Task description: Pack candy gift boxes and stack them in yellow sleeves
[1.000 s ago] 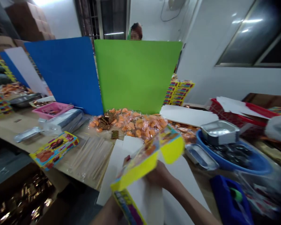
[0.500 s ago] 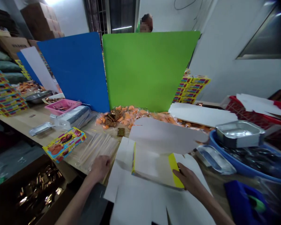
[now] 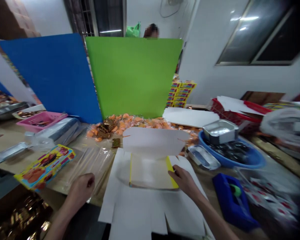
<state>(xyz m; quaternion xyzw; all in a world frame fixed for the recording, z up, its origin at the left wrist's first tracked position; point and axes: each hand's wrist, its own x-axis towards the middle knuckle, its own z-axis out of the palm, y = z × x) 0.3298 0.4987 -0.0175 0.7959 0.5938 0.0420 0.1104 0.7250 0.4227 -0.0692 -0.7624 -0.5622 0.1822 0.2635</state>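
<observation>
Hands well apart on my feed: the right hand (image 3: 181,176) is clamped on the yellow side wall of the open carton (image 3: 150,170), which lies just left of it on white card sheets (image 3: 135,208); the left hand (image 3: 81,187) is curled at the near edge of the clear plastic sleeves (image 3: 87,161), and I cannot tell whether it grips 1; beyond it to the left I see 1 printed box (image 3: 46,166); right of the right hand sit 1 blue tape dispenser (image 3: 221,200) and, farther off, 1 blue basin (image 3: 257,162).
</observation>
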